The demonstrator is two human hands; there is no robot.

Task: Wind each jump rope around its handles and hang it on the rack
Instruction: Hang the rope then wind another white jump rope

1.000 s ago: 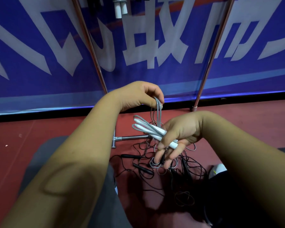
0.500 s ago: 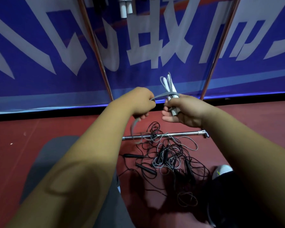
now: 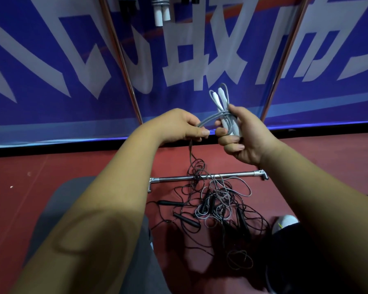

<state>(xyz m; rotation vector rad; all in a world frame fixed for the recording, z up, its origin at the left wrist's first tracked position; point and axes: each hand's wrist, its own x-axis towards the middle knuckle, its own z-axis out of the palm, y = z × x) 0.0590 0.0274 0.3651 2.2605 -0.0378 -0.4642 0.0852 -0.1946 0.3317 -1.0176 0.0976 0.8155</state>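
Winding is the step in hand. The right hand [image 3: 245, 141] is clamped round the pair of white handles [image 3: 220, 98], held upright and side by side in front of the blue banner [image 3: 51, 60]. The grey cord [image 3: 208, 119] loops out of their top ends and crosses them just above the fingers. The left hand [image 3: 176, 126] sits just beside the right, thumb and fingers pinching that cord, which arcs from the pinch across to the handles.

Below the left hand the slack drops to the red floor [image 3: 51, 177] and runs into the tangle of ropes [image 3: 219, 206]. These are black handles and thin cords lying partly over the base bar [image 3: 232, 174] of the rack [image 3: 123, 66]. At the top edge a wound rope [image 3: 162, 14] hangs between the rack's poles.

Much of the cord looks unwound, so hanging seems some way off. The next move calls for the left hand to carry the cord round the handles under light tension while the right holds them steady. The slack will likely need drawing free of the tangle, where it could snag.
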